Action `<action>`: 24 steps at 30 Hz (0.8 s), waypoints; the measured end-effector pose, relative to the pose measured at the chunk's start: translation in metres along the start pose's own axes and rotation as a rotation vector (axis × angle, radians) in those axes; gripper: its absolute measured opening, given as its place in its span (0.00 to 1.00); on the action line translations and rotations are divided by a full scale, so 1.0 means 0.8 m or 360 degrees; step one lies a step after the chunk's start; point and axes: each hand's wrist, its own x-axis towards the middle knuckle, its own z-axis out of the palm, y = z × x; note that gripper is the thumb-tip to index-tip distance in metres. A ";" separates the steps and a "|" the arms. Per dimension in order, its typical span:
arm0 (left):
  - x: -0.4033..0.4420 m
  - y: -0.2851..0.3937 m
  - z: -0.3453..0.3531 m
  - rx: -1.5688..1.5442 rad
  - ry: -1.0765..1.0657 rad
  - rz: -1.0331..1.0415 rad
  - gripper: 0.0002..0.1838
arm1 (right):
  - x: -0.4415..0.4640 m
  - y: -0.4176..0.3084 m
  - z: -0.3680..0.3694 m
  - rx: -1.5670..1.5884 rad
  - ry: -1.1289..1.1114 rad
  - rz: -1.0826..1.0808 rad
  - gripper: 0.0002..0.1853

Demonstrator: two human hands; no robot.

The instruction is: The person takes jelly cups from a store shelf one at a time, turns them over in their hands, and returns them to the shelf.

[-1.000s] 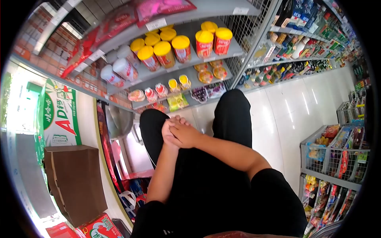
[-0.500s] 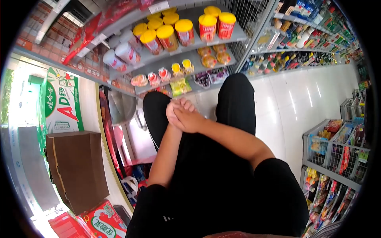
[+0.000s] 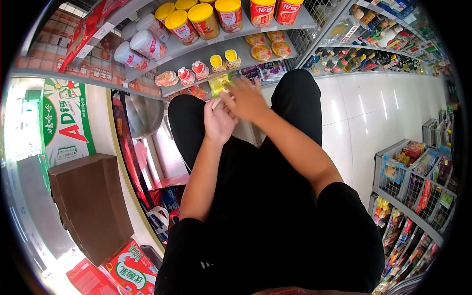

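My right hand (image 3: 247, 100) is raised over my left, its fingers stretched and apart, slightly blurred, with nothing in them. Just below it, my left hand (image 3: 219, 121) is turned palm up, its fingers loosely apart and partly covered by the right hand. The two hands overlap or touch near the fingers; I cannot tell exactly which. Both are between my knees in black trousers (image 3: 297, 108). Beyond the fingertips, a yellow-green packet (image 3: 220, 84) lies on the bottom shelf.
Ahead is a shelf rack (image 3: 184, 61) with yellow-lidded cans (image 3: 204, 20) and small cups. A dark brown box (image 3: 91, 206) and a red carton (image 3: 129, 268) are on the left. Wire baskets (image 3: 415, 177) of packets stand to the right, beside the tiled floor (image 3: 356, 118).
My hands were clasped together; now the right hand has lifted and spread its fingers, and the left has turned partly open. The view has shifted slightly, so the shelf sits higher.
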 end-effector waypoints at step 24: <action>0.031 -0.013 0.045 0.0470 -0.0813 -0.0468 0.47 | 0.266 0.164 0.092 -0.0556 -0.0752 -0.0095 0.57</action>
